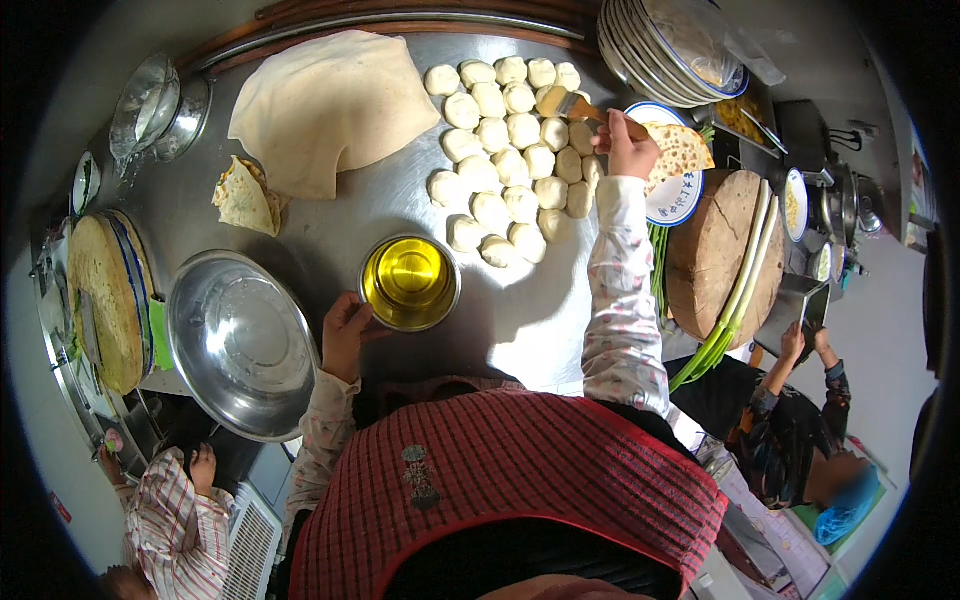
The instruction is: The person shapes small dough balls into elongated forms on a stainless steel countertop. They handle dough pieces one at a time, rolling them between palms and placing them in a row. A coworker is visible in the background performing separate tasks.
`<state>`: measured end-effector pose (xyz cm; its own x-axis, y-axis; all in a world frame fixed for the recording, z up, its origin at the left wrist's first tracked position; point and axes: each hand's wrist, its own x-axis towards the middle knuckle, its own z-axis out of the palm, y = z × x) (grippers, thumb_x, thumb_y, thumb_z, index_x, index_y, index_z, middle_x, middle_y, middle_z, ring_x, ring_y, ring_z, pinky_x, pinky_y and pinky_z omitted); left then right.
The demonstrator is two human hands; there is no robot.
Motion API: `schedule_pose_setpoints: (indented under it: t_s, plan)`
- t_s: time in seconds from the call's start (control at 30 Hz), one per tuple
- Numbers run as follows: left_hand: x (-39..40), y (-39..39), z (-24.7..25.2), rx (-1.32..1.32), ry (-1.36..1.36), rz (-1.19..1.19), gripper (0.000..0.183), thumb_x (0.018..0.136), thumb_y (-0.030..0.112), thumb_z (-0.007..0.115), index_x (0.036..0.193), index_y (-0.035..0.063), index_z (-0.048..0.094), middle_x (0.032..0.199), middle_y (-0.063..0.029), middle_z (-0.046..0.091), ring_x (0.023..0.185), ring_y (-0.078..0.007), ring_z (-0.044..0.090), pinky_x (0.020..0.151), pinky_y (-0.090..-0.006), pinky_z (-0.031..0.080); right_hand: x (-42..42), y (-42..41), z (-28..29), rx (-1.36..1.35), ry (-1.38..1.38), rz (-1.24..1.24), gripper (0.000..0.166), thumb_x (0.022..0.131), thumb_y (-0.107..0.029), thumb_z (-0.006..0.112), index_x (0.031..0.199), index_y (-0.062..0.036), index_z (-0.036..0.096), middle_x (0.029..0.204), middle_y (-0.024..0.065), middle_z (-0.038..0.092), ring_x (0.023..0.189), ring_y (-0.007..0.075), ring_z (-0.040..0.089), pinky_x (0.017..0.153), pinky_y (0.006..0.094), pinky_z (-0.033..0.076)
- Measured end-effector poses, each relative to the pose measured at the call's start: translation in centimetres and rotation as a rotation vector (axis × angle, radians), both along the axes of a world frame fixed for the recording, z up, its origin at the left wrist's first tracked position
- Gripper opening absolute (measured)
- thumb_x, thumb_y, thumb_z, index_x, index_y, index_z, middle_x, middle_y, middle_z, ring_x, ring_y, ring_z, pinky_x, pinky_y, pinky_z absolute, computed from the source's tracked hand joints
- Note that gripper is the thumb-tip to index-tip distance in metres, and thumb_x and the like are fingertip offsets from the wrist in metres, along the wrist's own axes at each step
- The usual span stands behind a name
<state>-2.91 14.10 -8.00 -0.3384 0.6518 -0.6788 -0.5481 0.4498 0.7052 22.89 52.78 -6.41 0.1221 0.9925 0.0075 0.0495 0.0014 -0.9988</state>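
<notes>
My right hand [628, 150] grips the wooden handle of a pastry brush [562, 103], whose bristles are over the upper right part of a group of dough balls [512, 166]. The balls stand close together in rows on the steel table. My left hand [347, 336] holds the rim side of a round metal container [409, 283] with clear yellow oil, low in front of me. A large sheet of rolled dough [326, 105] lies at the upper left. Below it is a folded piece of filled flatbread [249, 198].
At left are an empty steel basin [241, 345] and round cutting boards [105, 300]. To the right, a flatbread [679, 154] lies on a plate [679, 206], beside a wooden block [712, 255] with scallions [739, 277]. Stacked plates [637, 60] stand behind. Other people work at both sides.
</notes>
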Motion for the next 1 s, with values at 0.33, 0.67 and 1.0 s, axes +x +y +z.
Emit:
schedule_pose_setpoints:
  t_s: [0.33,0.67,1.0]
  plan:
    - [0.4,-0.3,-0.2,-0.029,-0.001,0.02,0.007,0.093,0.011,0.054,0.098,0.0065,0.055,0.09,-0.0027,0.061,0.079,-0.017,0.065,0.071,-0.0346,0.058,1.5,0.3,1.2,0.211,-0.264,-0.1,0.022,0.09,-0.015,0.062,0.09,0.0069,0.066,0.066,0.0079,0.065,0.05,0.0122,0.061,0.047,0.0247,0.048]
    - [1.3,-0.2,0.4,-0.001,0.049,0.051,0.007,0.094,0.011,0.053,0.098,0.0059,0.055,0.088,-0.0014,0.058,0.077,-0.0131,0.062,0.069,-0.031,0.058,-2.2,-6.3,2.1,-0.033,-0.024,0.149,0.019,0.09,-0.013,0.062,0.09,0.0061,0.066,0.064,0.0074,0.063,0.048,0.0121,0.057,0.043,0.0248,0.044]
    - [1.0,-0.2,0.8,0.002,0.072,0.025,0.005,0.095,0.012,0.053,0.096,0.0075,0.055,0.088,-0.0003,0.057,0.08,-0.0119,0.062,0.069,-0.0308,0.057,0.4,-5.9,-1.0,0.008,-0.008,-0.21,0.023,0.09,-0.015,0.059,0.084,0.0071,0.063,0.059,0.0097,0.061,0.044,0.0136,0.055,0.04,0.026,0.043]
